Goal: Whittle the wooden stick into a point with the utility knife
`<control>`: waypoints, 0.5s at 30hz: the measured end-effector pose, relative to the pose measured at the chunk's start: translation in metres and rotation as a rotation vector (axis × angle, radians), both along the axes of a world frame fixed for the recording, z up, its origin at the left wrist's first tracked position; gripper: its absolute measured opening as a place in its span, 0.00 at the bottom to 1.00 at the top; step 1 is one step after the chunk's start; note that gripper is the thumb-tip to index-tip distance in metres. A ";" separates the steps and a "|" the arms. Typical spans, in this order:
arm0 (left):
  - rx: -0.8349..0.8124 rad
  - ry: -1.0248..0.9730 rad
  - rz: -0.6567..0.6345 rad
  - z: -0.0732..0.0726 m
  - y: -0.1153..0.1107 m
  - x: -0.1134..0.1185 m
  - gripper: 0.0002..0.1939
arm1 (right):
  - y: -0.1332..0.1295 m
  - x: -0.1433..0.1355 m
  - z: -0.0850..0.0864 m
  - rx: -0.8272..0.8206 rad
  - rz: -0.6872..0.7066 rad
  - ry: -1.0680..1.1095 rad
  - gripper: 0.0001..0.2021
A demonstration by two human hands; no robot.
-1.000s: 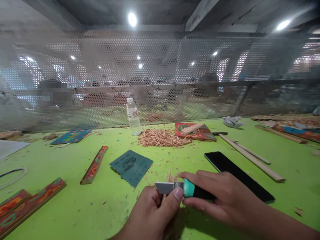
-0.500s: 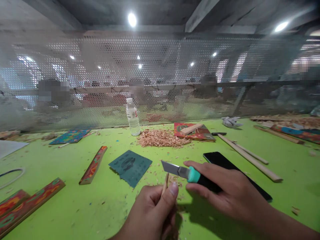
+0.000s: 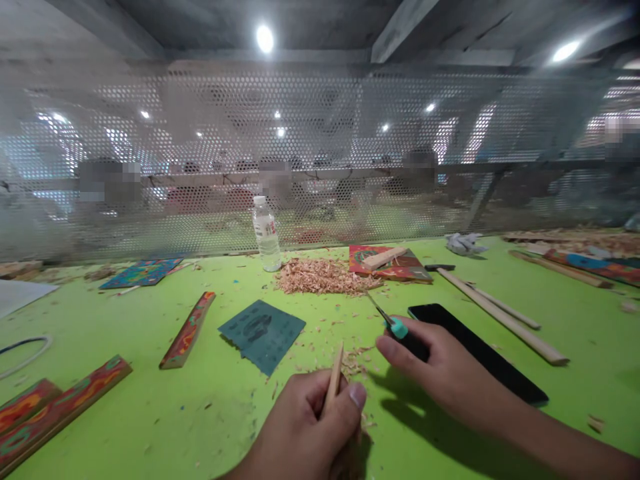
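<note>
Pinched between thumb and fingers of my left hand (image 3: pixel 313 423) is a thin wooden stick (image 3: pixel 335 380), its tapered end pointing up and away from me. My right hand (image 3: pixel 435 363) grips a utility knife (image 3: pixel 407 340) with a black and turquoise handle. The knife's blade (image 3: pixel 377 305) is turned nearly edge-on and sits apart from the stick, up and to its right. Wood shavings (image 3: pixel 354 362) lie scattered on the green table just beyond the stick.
A sheet of dark sandpaper (image 3: pixel 263 337) lies left of centre. Behind stand a water bottle (image 3: pixel 267 237) and a heap of shavings (image 3: pixel 325 277). A black phone (image 3: pixel 480 353) and a hammer (image 3: pixel 505 320) lie to the right, painted wooden strips (image 3: pixel 187 330) to the left.
The knife has moved off the stick to the right, and its blade has turned from broadside to nearly edge-on. The stick now stands more exposed above my left hand.
</note>
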State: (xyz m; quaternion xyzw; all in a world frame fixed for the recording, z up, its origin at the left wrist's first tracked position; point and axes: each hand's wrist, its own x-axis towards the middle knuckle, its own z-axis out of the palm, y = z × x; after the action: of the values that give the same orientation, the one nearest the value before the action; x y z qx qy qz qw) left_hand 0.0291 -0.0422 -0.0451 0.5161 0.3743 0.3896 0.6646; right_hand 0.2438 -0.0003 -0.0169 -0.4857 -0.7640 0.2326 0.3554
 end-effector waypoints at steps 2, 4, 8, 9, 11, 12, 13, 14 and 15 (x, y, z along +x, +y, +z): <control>-0.034 -0.026 -0.006 -0.003 -0.001 0.001 0.31 | 0.003 -0.003 -0.001 -0.058 0.006 0.021 0.23; -0.048 -0.048 0.004 -0.004 -0.002 0.003 0.31 | 0.005 -0.005 0.000 -0.097 0.009 0.059 0.21; -0.054 -0.098 0.063 0.000 -0.004 0.008 0.30 | 0.008 -0.008 0.003 -0.164 -0.016 0.168 0.18; -0.058 -0.096 0.078 0.002 -0.005 0.009 0.30 | 0.010 -0.009 0.003 -0.178 -0.026 0.184 0.17; -0.052 -0.057 0.100 0.004 -0.005 0.010 0.29 | 0.014 -0.011 0.001 -0.195 -0.046 0.194 0.18; -0.027 -0.025 0.104 0.006 -0.005 0.009 0.29 | 0.017 -0.013 -0.002 -0.205 -0.056 0.195 0.18; 0.003 0.005 0.108 0.007 -0.005 0.009 0.29 | 0.020 -0.014 -0.004 -0.219 -0.068 0.197 0.18; 0.039 0.031 0.117 0.007 -0.005 0.009 0.29 | 0.025 -0.015 -0.008 -0.235 -0.083 0.199 0.18; 0.068 0.045 0.128 0.008 -0.005 0.008 0.29 | 0.030 -0.016 -0.011 -0.256 -0.100 0.200 0.17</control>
State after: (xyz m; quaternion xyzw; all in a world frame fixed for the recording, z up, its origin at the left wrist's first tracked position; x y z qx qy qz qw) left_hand 0.0372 -0.0471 -0.0376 0.5220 0.4079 0.4322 0.6118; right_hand 0.2278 0.0298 -0.0278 -0.5387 -0.6640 0.3572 0.3760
